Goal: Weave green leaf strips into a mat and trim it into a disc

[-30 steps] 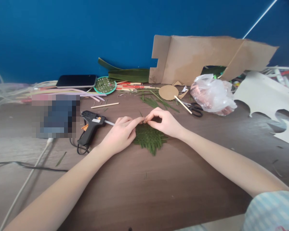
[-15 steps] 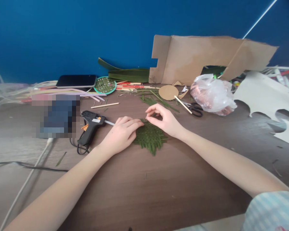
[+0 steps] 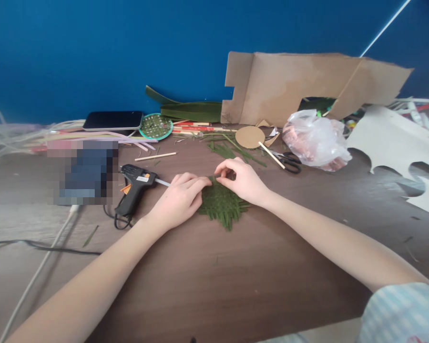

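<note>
A small mat of woven green leaf strips point(image 3: 223, 205) lies on the table in front of me, its loose ends fringing the near side. My left hand point(image 3: 180, 197) rests on its left edge, fingers together and pressing the far left corner. Over the far edge, my right hand point(image 3: 243, 181) is closed in a pinch, thumb and index finger meeting at the weave; what sits between the tips is too small to make out. A black glue gun point(image 3: 137, 186) with a glue stick in its back end lies left of my left hand.
Behind the hands are leaf strips point(image 3: 225, 151), a cardboard disc point(image 3: 250, 137) with a stick, scissors point(image 3: 291, 163) and a plastic bag point(image 3: 318, 143). Cut cardboard point(image 3: 279, 85) leans on the blue wall. A phone point(image 3: 112, 120) lies back left; a white cable point(image 3: 39, 271) crosses the left side.
My right hand has dropped slightly and shifted a little left, its fingertips closing down toward the mat's far edge. The left hand and the mat have stayed nearly still.
</note>
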